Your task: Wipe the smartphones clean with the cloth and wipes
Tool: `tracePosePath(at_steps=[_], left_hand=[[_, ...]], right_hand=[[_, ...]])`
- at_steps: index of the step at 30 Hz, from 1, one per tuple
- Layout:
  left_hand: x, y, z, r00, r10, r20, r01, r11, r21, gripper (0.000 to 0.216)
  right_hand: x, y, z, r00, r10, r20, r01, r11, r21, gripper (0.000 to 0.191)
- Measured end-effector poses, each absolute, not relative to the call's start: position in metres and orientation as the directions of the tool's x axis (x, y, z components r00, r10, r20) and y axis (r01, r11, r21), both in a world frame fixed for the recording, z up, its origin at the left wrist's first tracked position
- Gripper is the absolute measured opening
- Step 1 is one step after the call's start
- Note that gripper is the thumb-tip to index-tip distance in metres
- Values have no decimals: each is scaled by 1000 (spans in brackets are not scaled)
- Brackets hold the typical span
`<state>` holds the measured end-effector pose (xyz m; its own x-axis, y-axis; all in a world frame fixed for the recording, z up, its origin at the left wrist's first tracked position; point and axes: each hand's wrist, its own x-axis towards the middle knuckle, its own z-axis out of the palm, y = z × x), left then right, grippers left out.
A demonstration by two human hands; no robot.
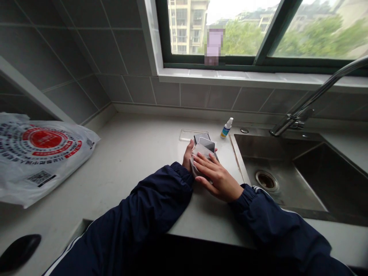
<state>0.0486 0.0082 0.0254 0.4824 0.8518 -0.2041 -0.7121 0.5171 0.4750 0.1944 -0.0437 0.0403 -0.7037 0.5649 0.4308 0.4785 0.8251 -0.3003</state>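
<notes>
Nearest to you, your navy jacket sleeves (pixel 155 207) with white stripes ran in from both sides and were gathered at the cuffs. Your left hand (pixel 187 156) was closed around the far side of a dark smartphone (pixel 206 144), with the thumb up against its edge. Your right hand (pixel 215 179) lay palm-down across a grey cloth (pixel 197 163), its fingers extended and pressed over the cloth, which was folded against the lower part of the phone. Just behind the phone was a second dark edge, and you could not tell whether it belonged to another device.

Both hands were over the pale stone countertop (pixel 129 161). Just behind them lay a flat transparent plastic piece (pixel 187 135), and beyond that stood a small spray bottle (pixel 226 128) with a white nozzle and a blue and yellow label. To your right sat a stainless steel sink (pixel 276 172) with a round drain (pixel 266 181) and a tall arched faucet (pixel 299 120). To your left lay a white plastic bag (pixel 37 153) with red print, and a black oval object (pixel 18 252) sat at the near left corner. Farther off rose grey wall tiles (pixel 138 57) and a green-framed window (pixel 230 34) looking out on trees and apartment blocks.
</notes>
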Motion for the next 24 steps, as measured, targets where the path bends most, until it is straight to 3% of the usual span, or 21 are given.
tracePosePath(at_steps=[5,18,24], left_hand=[[49,11,21,515,837,-185,-706,536,462,93],[50,8,41,475,861,-185,-731,502,462,87],[53,5,37,348,928,-133,-793,367,485,75]], right_hand=[[194,-44,41,-691,565,452,462,825,-325,56],[196,-39,32,-670,551,498,460,834,-304,72],[199,-39,32,-582,606,541,495,793,-355,68]])
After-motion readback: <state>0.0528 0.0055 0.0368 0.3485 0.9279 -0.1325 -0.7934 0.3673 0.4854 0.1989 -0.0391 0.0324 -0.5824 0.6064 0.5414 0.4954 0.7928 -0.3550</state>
